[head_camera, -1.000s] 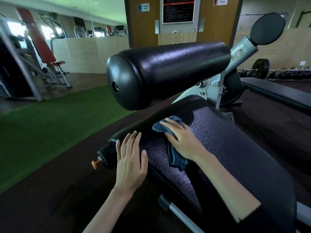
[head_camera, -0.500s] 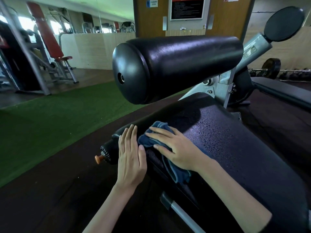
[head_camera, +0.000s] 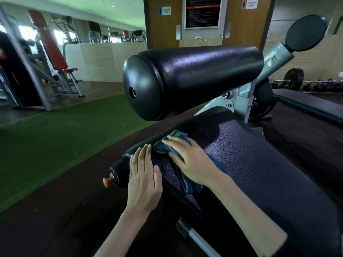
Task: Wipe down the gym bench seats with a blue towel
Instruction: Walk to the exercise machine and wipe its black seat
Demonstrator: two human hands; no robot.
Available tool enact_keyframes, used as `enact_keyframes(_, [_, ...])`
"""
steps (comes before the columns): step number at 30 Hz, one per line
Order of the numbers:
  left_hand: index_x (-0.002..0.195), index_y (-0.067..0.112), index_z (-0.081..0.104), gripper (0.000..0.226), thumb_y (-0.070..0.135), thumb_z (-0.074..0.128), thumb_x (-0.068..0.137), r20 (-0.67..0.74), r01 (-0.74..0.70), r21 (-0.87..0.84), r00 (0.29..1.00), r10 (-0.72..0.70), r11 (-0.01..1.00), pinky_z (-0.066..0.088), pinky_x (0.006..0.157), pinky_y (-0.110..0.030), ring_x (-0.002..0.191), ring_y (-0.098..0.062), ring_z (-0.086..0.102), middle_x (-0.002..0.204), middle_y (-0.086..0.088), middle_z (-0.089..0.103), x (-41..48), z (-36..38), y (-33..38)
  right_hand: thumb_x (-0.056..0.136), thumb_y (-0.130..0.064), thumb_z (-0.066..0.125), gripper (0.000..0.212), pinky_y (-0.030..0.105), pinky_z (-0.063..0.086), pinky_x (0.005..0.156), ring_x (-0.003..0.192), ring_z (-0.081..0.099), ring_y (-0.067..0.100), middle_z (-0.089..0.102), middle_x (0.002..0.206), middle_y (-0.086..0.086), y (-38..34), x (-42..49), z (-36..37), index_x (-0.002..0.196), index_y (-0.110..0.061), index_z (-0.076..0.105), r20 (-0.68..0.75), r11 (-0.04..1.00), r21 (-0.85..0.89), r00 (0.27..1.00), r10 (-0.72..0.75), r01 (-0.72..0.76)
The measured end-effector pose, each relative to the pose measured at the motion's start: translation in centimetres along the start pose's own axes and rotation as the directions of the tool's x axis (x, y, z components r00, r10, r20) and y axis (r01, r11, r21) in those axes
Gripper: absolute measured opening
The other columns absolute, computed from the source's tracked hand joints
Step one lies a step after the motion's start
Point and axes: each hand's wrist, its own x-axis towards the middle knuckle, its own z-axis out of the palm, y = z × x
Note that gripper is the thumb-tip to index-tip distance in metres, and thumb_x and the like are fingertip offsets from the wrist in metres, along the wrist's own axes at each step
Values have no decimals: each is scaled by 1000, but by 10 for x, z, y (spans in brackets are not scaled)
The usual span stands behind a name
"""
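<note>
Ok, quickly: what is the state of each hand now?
Left hand: open, flat on the black padded bench seat.
Right hand: open, straight fingers pressing the crumpled blue cloth towel.

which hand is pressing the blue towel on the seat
The right hand presses flat on the blue towel; the left hand rests bare on the seat edge beside it.

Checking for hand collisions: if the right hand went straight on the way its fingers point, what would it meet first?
Probably the left hand, whose fingertips lie just beyond the blue towel under the right hand on the seat pad.
</note>
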Motion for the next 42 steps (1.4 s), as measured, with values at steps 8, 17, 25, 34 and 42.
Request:
enact_keyframes(8, [142, 9, 37, 60, 37, 20, 92, 33, -54, 117, 998, 51, 992, -6, 117, -30, 140, -17, 22, 145, -5, 38, 17, -11, 18, 99, -38, 39, 42, 29, 13, 114, 138, 19, 14, 29, 150, -19, 43, 4, -17, 141, -38, 36, 73, 992, 103, 995, 68, -76])
enact_keyframes(17, [142, 16, 36, 53, 36, 22, 95, 270, -262, 243, 943, 194, 934, -8, 116, -36, 140, -14, 22, 148, 1, 35, 64, 8, 64, 99, -32, 39, 42, 32, 17, 111, 138, 28, 22, 34, 150, -7, 126, 18, -29, 140, -31, 38, -48, 909, 30, 908, 416, -415])
enact_keyframes(25, [149, 9, 17, 55, 31, 27, 99, 459, -285, 280, 879, 133, 917, 4, 118, -40, 143, -18, 15, 155, -5, 21, 97, 35, 76, 98, -27, 45, 44, 24, 14, 110, 136, 31, 14, 36, 149, -7, 98, -8, -27, 141, -25, 39, -20, 987, -11, 987, 157, -157])
enact_keyframes(34, [149, 9, 15, 57, 34, 27, 99, 564, -355, 280, 813, 146, 892, 6, 118, -41, 145, -20, 11, 158, -8, 13, 126, 59, 86, 98, -28, 44, 42, 24, 12, 108, 139, 27, 12, 36, 149, -6, 152, 20, -39, 140, -27, 40, -8, 959, 23, 959, 283, -283])
enact_keyframes(42, [151, 11, 8, 58, 34, 22, 100, 611, -359, 242, 778, 146, 901, 1, 117, -42, 146, -18, 3, 159, -4, 6, 131, 77, 89, 99, -25, 33, 43, 36, 19, 110, 137, 28, 28, 32, 152, 2, 195, 24, -41, 141, -22, 36, -227, 683, -29, 670, 706, -730])
